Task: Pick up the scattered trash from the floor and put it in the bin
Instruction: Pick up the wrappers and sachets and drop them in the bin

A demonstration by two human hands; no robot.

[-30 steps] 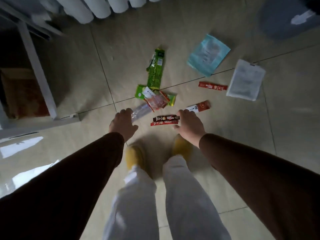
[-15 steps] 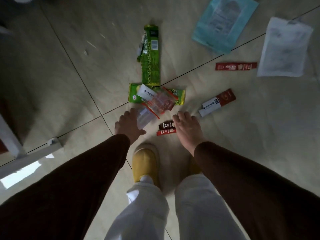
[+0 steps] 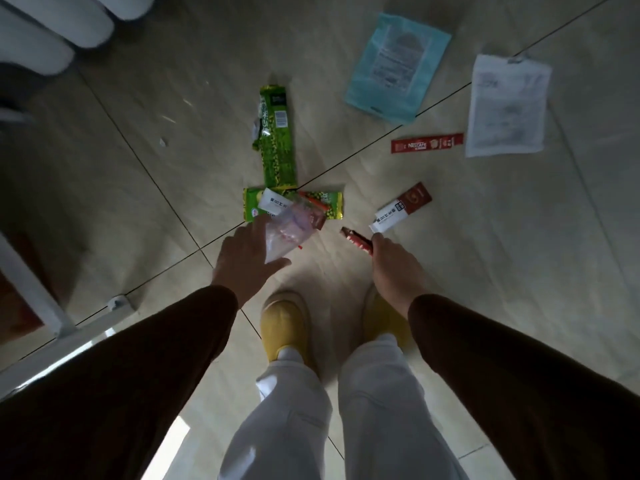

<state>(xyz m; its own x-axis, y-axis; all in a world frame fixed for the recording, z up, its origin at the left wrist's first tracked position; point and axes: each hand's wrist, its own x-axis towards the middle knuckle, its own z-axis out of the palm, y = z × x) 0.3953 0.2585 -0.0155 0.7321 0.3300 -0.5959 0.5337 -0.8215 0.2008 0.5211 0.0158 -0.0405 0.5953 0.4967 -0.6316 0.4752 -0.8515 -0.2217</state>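
Head view: right hand (image 3: 394,271) pinches red sachet (image 3: 356,240); left hand (image 3: 247,261) holds clear wrapper (image 3: 289,230).

Right hand (image 3: 394,271) pinches red coffee sticks (image 3: 356,240); left hand (image 3: 247,261) grips clear plastic wrapper (image 3: 287,233); Nescafé stick (image 3: 426,143) at 1 o'clock.

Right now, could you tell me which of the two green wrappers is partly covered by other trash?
The short green wrapper lying crosswise nearer the left hand; a clear plastic bag overlaps it. The long green wrapper lies uncovered.
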